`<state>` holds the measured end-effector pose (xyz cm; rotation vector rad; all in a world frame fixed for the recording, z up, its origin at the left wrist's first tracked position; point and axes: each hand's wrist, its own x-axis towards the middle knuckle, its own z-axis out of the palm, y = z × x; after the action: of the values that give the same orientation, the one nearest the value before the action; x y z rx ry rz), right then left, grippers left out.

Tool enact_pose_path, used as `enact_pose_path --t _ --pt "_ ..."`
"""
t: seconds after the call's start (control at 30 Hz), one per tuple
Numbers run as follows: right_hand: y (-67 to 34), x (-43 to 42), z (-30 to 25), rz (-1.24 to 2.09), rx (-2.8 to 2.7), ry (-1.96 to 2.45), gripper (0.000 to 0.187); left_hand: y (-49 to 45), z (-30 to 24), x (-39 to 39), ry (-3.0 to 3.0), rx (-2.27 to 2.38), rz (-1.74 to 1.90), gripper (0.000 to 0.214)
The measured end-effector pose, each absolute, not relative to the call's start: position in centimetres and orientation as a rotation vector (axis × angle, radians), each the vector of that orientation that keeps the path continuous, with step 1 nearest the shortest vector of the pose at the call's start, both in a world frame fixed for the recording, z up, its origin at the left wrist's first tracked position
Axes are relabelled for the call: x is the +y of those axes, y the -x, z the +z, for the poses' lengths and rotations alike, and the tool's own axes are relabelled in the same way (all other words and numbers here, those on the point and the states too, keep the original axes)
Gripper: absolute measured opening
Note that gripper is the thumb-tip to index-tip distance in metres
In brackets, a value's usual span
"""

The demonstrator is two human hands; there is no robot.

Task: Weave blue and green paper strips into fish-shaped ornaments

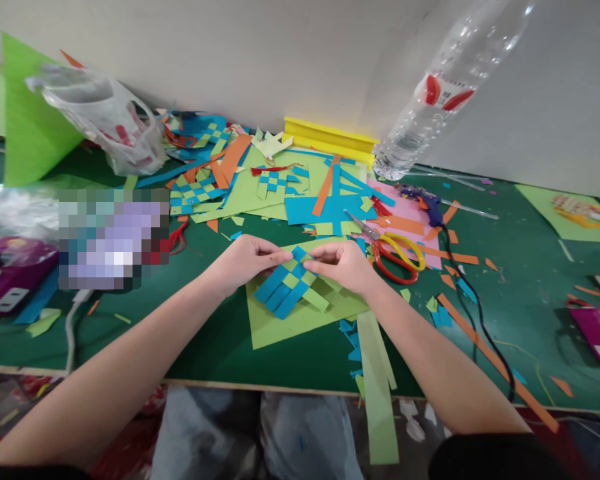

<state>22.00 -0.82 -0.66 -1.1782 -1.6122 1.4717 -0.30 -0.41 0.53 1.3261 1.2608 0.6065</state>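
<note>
Between my two hands is a small paper weaving (291, 283) of blue and light green strips in a checker pattern, its loose strip ends pointing toward me. My left hand (247, 263) pinches its upper left edge with thumb and fingers. On the upper right edge, my right hand (343, 265) grips it the same way. Beneath it lies a light green paper sheet (265, 333) on the green table. Just right of my right hand are scissors (397, 253) with red and yellow handles, lying partly open. Finished-looking woven paper fish (275, 181) lie farther back.
A clear plastic bottle (430, 100) stands at the back right, near a yellow folded strip (330, 139). A glue gun (427, 203) trails a black cord. A plastic bag (115, 127) and a blurred-out device (115, 240) are at left. Paper scraps are scattered around; a green strip (380, 400) overhangs the front edge.
</note>
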Motion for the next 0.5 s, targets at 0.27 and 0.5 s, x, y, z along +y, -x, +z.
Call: enact_pose_path --t 0.27,0.5 --pt "-22.02 -0.75 -0.68 1.502 -1.602 1.205 0.034 0.34 0.9 -0.56 -1.405 1.282 0.586 0.027" --pt "-22.23 -0.66 -0.87 1.526 -1.61 1.212 0.032 0.24 1.28 -0.55 -1.534 1.264 0.546 0.03"
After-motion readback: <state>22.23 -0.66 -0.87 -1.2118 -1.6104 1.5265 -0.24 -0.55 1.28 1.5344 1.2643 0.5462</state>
